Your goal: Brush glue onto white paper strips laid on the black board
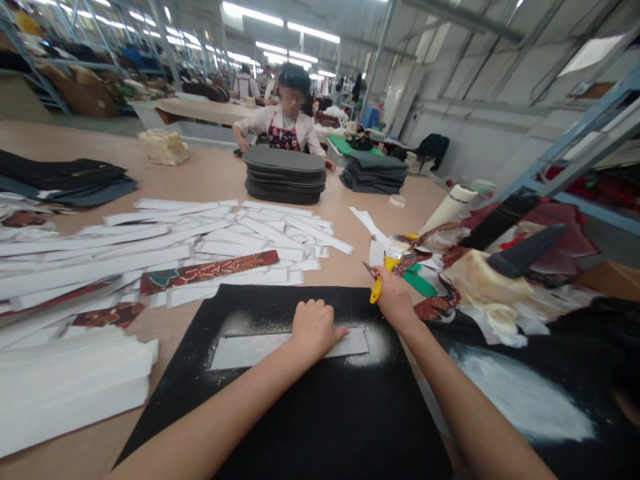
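Left hand (pixel 314 328) presses, curled, on a white strip (pixel 260 350); right hand (pixel 395 298) grasps a yellow-handled brush (pixel 377 288).

Brush (pixel 386 267): glossy yellow plastic handle, pale bristles. Pale strip (pixel 250 352): smooth, matt, card or paper. Black sheet (pixel 320 433): matt cloth, dusted white. White paper strips (pixel 200 243): matt, smooth. Worktop (pixel 210 177): matt, light wood finish. Grey stacked pads (pixel 285 175), far: matt.
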Demonstrator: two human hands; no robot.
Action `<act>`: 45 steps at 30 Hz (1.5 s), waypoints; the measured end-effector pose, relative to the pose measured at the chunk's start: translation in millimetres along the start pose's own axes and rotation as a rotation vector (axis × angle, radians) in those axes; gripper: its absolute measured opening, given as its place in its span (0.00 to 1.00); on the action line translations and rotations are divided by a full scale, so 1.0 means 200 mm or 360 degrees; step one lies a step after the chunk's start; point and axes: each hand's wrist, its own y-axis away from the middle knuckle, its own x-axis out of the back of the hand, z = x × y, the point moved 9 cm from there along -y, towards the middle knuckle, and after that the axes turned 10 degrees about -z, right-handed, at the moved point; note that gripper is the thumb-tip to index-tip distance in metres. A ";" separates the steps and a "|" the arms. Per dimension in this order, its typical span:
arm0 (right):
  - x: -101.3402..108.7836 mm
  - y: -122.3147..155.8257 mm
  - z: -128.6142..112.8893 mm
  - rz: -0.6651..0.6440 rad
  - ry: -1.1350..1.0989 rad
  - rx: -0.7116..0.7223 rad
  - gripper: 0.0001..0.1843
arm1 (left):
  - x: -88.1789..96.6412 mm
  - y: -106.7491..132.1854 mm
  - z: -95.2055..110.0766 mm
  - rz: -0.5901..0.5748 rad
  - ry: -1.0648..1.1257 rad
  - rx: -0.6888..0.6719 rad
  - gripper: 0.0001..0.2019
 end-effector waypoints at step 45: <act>-0.03 0.35 -0.43 -0.0455 -0.0014 -0.0071 0.14 | -0.06 0.06 -0.15 0.0004 0.0442 0.0029 0.07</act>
